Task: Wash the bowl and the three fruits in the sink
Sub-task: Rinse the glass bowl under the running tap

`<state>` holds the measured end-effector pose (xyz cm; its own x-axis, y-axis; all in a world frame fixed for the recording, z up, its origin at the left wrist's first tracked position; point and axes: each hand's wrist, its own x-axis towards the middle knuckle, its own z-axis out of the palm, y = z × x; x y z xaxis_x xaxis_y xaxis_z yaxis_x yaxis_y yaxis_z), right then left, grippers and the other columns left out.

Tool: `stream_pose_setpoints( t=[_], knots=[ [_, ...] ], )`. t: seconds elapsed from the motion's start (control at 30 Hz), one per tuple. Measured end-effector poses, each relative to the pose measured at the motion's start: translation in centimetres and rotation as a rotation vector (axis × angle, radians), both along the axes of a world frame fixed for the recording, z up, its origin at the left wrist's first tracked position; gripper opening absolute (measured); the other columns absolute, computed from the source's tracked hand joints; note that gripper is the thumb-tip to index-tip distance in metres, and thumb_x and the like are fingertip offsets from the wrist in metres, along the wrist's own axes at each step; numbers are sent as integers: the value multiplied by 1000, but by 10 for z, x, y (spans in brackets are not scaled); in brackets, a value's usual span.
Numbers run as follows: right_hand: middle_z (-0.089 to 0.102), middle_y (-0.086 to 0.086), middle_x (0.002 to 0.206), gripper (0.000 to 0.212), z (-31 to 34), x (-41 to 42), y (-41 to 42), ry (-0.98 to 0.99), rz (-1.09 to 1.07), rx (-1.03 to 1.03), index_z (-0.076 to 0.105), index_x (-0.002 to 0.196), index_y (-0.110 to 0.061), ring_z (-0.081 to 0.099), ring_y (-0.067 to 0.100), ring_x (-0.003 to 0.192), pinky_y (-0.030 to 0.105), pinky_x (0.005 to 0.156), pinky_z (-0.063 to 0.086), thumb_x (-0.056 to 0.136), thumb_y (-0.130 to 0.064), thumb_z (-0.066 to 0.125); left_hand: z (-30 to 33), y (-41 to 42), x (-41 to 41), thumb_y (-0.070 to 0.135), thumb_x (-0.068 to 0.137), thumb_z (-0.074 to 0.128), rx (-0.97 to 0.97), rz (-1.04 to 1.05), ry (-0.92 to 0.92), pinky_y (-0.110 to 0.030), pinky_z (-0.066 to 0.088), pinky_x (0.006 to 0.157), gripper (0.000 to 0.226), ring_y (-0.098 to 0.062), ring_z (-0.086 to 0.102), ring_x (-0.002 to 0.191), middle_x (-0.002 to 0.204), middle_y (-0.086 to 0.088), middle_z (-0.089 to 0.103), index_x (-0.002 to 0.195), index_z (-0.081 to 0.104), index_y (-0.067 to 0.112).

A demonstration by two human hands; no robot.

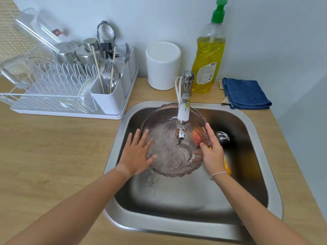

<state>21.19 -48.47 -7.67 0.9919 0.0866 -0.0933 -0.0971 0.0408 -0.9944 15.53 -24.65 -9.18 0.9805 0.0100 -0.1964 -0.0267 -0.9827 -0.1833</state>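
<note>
- Bowl (169, 149), clear and tinted with a scalloped rim, is tilted over the steel sink (261, 138), right under the faucet (182, 119).
- Left hand (137, 154) lies flat against the bowl's outer side, fingers straight and spread.
- Right hand (211, 152) grips the opposite rim, thumb outside, fingers curled inside.
- An orange-red fruit (198, 137) shows through the bowl's wall; a dark fruit (223, 136) and a yellow fruit (227, 167) lie in the basin behind the right hand.
- Dish soap bottle (209, 59) and blue cloth (245, 93) sit on the counter behind.
</note>
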Motion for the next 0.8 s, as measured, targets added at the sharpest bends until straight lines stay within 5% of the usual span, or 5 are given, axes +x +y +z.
stream_pose_setpoints(
  t=[0.17, 0.33, 0.47, 0.63, 0.8],
  knots=[
    [49, -14, 135, 68, -3, 0, 1, -8, -9, -15, 42, 122, -53, 53, 4, 118, 24, 87, 53, 91, 8, 42, -2, -33, -2, 78, 64, -20, -41, 40, 89, -53, -12, 112, 106, -42, -18, 140, 157, -10, -9, 149, 4, 19],
    [52, -14, 128, 65, -5, 2, 1, 1, -43, -8, 42, 132, -41, 61, -9, 98, 13, 72, 53, 91, 9, 41, -7, -67, -11, 58, 93, 17, -318, 93, 150, -47, -15, 113, 72, -30, -11, 145, 158, -10, -3, 149, 3, 15],
    [51, -11, 135, 71, -8, 3, 1, -4, -79, -22, 45, 123, -52, 53, 1, 118, 26, 95, 49, 89, 10, 42, -2, -86, -18, 44, 99, 22, -549, -8, 226, -41, -7, 117, 53, -23, 2, 146, 159, -4, 10, 148, 21, 23],
    [48, -9, 138, 72, -9, 1, 4, 11, -93, -27, 42, 124, -49, 47, 4, 125, 37, 109, 38, 87, 13, 41, 3, -101, -27, 41, 100, 26, -703, -138, 248, -29, -3, 116, 55, -11, 5, 146, 158, 5, 9, 150, 12, 22],
    [46, -7, 141, 74, -7, -1, 6, 21, -83, -18, 44, 116, -58, 44, 8, 129, 41, 110, 37, 88, 10, 42, 3, -93, -31, 40, 100, 27, -752, -211, 203, -27, 5, 118, 52, -6, 8, 145, 157, 9, 13, 149, 14, 27]
  ],
)
